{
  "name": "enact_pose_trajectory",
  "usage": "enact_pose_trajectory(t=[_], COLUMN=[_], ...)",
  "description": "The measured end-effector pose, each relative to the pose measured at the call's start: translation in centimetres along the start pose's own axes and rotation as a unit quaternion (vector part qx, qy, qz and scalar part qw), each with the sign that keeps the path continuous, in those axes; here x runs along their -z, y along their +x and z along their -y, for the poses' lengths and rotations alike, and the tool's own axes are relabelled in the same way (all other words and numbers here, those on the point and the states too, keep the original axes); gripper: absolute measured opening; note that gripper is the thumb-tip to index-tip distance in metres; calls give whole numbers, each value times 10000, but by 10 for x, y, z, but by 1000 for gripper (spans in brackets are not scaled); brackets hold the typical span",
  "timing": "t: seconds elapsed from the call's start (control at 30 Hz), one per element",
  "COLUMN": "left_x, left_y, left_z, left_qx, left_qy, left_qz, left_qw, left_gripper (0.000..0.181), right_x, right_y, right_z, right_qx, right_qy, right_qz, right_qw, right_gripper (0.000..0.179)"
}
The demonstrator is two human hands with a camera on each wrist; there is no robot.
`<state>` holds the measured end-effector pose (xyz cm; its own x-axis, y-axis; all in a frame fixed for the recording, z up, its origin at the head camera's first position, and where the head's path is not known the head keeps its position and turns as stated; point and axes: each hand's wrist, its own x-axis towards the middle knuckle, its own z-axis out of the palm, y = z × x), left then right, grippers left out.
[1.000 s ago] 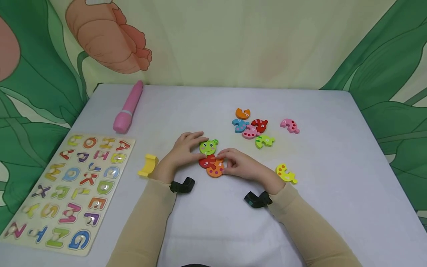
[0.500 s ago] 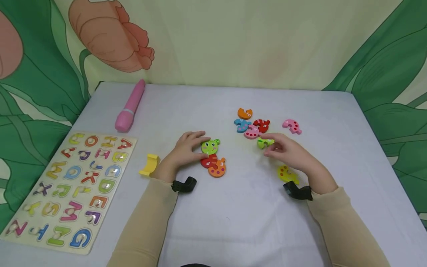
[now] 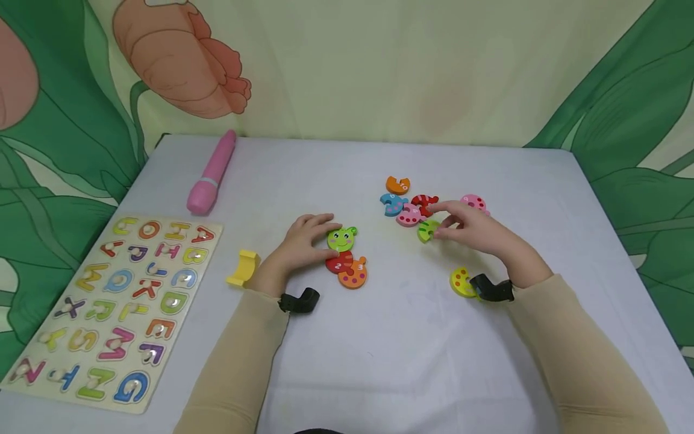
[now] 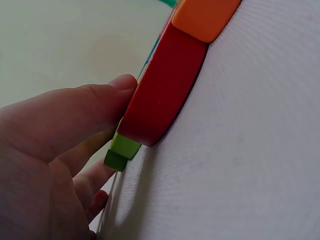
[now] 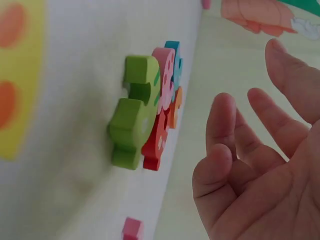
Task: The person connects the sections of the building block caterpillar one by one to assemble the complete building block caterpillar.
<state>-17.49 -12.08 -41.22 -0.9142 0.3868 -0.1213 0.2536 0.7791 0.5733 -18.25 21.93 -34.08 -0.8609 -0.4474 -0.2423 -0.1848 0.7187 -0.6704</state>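
My left hand (image 3: 303,241) rests beside a caterpillar puzzle, its fingers spread around the smiling green head piece (image 3: 341,239). The thumb tip touches the red piece marked 2 (image 3: 339,263); the left wrist view shows it at that red piece's edge (image 4: 162,85). Joined to the red one is an orange spotted piece marked 3 (image 3: 353,275). To the right, my right hand (image 3: 477,228) hovers over a green striped piece (image 3: 427,231), thumb and forefinger apart. In the right wrist view a gap separates the fingers from the green piece (image 5: 132,120).
Behind the green piece lie pink (image 3: 409,215), red (image 3: 422,204), blue (image 3: 393,204) and orange (image 3: 398,185) pieces. Another pink piece (image 3: 475,202) and a yellow piece (image 3: 462,282) are partly hidden. Leftward are a yellow curved block (image 3: 244,268), a letter board (image 3: 187,244) and a pink microphone-shaped toy (image 3: 208,181).
My right hand has left the orange piece and moved right to the green striped piece, then shifted slightly up and right over it. My left hand has stayed at the caterpillar head.
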Motion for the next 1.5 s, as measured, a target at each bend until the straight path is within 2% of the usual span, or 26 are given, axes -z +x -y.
enact_pose_trajectory(t=[0.27, 0.47, 0.97, 1.37, 1.5], left_x=[-2, -3, -2, -1, -1], left_y=[-2, 0, 4, 3, 1], left_z=[0, -2, -4, 2, 3], left_qx=[0, -103, -103, -92, -54], left_qy=[-9, -15, 18, 57, 52], left_qz=[-9, 8, 14, -24, -42], left_qw=[10000, 9999, 9999, 9999, 10000], left_gripper=[57, 57, 57, 57, 57], right_x=[3, -2, -13, -14, -15], right_y=[43, 59, 65, 60, 58], right_z=[6, -1, -1, 3, 5], right_qx=[35, -147, -281, 48, 42], right_qy=[-544, -730, -1316, -1328, -1042], right_qz=[334, 515, 353, 67, 54], right_qw=[9980, 9959, 9903, 9911, 9945], right_gripper=[51, 49, 52, 50, 50])
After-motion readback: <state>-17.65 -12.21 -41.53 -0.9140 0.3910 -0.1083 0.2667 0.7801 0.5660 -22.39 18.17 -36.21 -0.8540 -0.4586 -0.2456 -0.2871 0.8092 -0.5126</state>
